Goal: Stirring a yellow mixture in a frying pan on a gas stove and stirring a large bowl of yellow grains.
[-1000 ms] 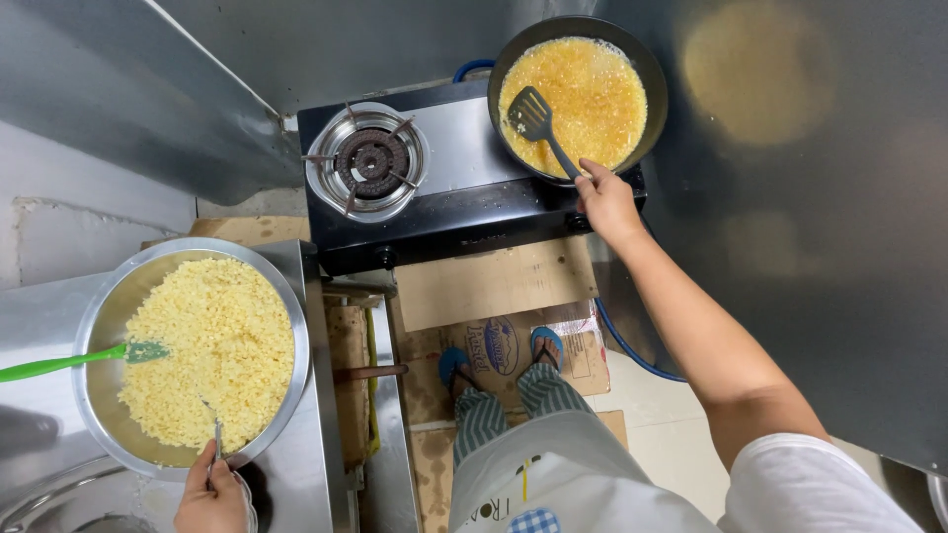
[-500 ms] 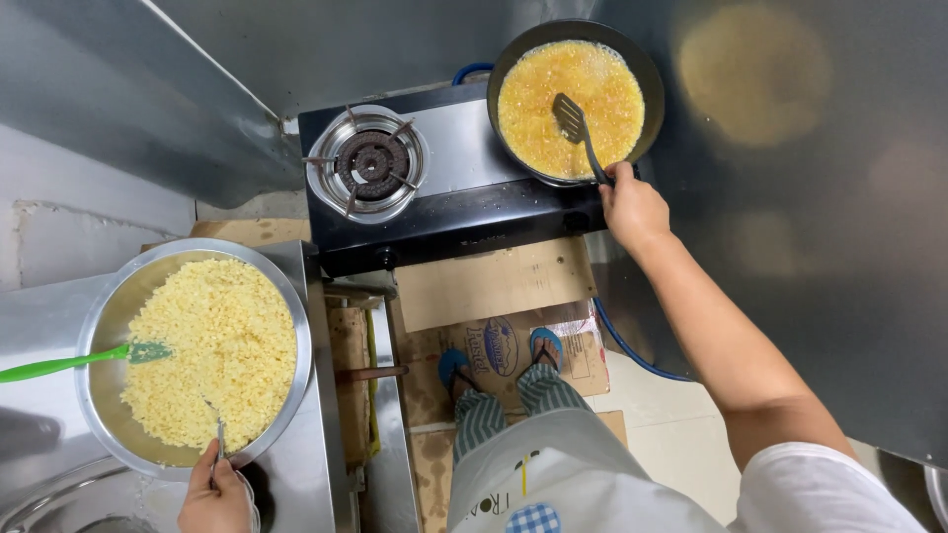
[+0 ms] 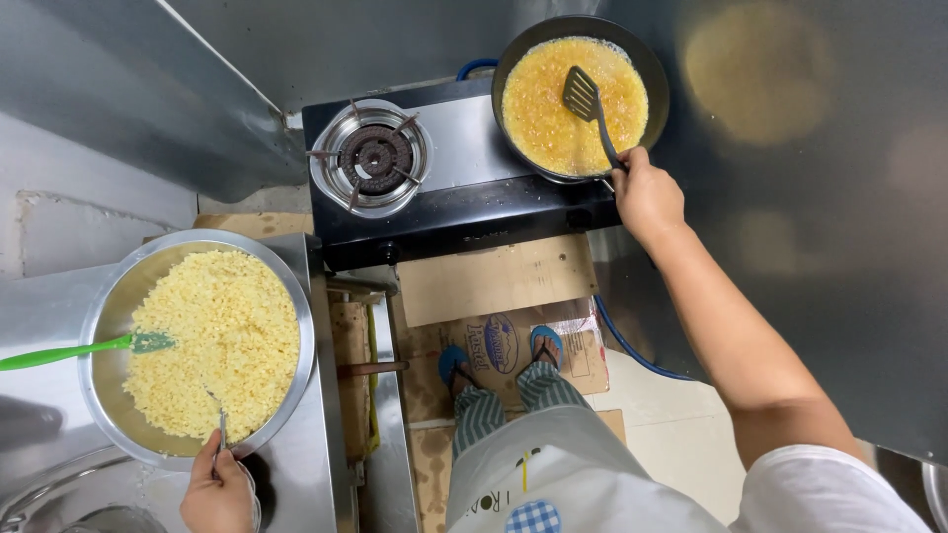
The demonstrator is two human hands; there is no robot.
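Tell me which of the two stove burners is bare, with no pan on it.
The left burner: its metal ring and pan supports show uncovered. The right one is hidden under the black frying pan of yellow food.

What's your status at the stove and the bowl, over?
Right hand grips black slotted spatula in black frying pan of yellow mix. Left hand holds thin metal utensil in round steel bowl. Nothing obstructing.

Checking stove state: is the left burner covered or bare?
Bare: the left burner has no pan on it; the frying pan sits on the right.
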